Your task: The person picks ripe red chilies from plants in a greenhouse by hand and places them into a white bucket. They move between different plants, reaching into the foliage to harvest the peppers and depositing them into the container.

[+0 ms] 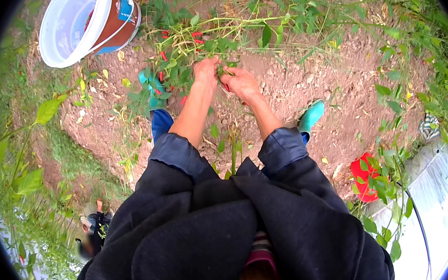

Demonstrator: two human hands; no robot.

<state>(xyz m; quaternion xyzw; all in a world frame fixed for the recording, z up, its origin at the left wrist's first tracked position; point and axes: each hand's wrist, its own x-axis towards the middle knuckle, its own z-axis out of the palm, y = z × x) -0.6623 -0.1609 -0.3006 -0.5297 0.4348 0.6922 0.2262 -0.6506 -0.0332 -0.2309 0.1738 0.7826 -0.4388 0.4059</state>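
Observation:
Both my hands meet over a leafy pepper plant point(222, 43) that bears several red chili peppers point(163, 56). My left hand point(206, 69) has its fingers closed on a green part of the plant, probably a stem. Just right of it, my right hand point(240, 81) has its fingers curled around green stalks, and a red pepper shows below them by the palm. The fingertips are partly hidden among leaves. Other red peppers hang to the left of my left hand, near my left boot point(153, 88).
A white-rimmed plastic bucket point(112, 33) with something red inside stands at the upper left. My right boot point(311, 116) is on bare soil. A red object point(365, 177) and plastic sheeting point(434, 184) lie at the lower right. Another person point(96, 225) is at the lower left.

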